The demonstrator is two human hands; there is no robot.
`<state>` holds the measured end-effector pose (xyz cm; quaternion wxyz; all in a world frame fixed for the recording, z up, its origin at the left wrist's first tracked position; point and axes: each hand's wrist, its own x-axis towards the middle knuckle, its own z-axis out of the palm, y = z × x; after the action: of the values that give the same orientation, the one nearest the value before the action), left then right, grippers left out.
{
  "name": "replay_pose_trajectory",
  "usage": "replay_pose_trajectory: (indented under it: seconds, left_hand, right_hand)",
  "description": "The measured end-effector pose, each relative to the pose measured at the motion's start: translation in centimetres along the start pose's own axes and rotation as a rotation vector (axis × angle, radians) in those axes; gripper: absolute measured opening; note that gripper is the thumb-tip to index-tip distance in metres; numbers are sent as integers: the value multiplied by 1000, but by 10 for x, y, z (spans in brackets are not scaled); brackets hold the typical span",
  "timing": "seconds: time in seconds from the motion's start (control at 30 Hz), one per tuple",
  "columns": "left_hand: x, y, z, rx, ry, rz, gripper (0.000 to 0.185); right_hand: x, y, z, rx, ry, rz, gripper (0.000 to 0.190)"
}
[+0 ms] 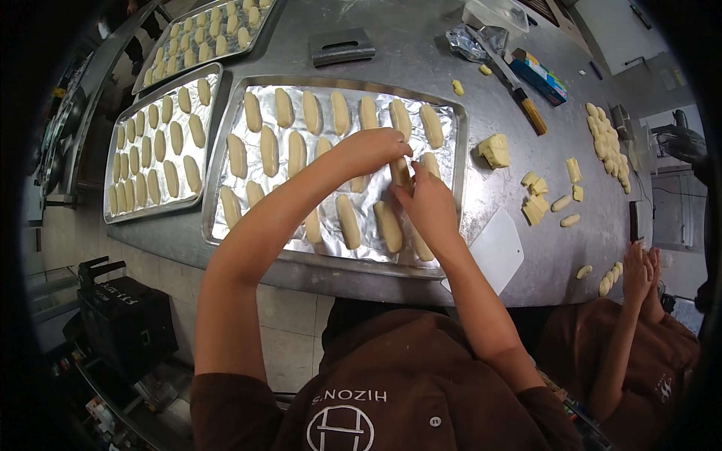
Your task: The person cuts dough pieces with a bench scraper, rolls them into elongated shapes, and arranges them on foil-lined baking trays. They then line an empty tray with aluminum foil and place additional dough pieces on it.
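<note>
A foil-lined sheet pan [361,268] lies before me with rows of pale, elongated dough rolls, among them one near its front edge [388,226]. Over the right half of the pan, my left hand [386,145] has its fingers curled at the far end of a dough roll [400,172]. My right hand [426,200] grips the same roll from its near right side, thumb and fingers around it. Whether the roll rests on the foil cannot be told. My left forearm hides several rolls in the middle of the pan.
Two more pans of dough rolls, one nearer [163,144] and one farther [203,39], stand left. Rightward lie a white scraper [493,251], a butter block [494,151], cut butter pieces [535,206] and a long knife [516,87]. A co-worker's hands [642,270] press together at far right.
</note>
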<state>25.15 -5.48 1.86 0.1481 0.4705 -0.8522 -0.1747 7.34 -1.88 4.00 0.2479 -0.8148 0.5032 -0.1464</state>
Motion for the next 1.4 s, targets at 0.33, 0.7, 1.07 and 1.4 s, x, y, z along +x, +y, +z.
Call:
replay_pose_trajectory:
  seconds: [0.33, 0.7, 1.07, 1.4]
  left_hand:
    - [-17, 0, 15, 56, 78, 76, 35]
    - [-28, 24, -14, -47, 346, -172, 36]
    - [-14, 105, 60, -157, 552, -595, 41]
    - [-35, 118, 41, -88, 466, -602, 29]
  right_hand:
    - [-9, 5, 20, -38, 76, -74, 46]
    - [-5, 27, -52, 382, 108, 204, 45]
    - [3, 45, -12, 170, 276, -97, 32]
    - [-4, 38, -21, 241, 307, -159, 30]
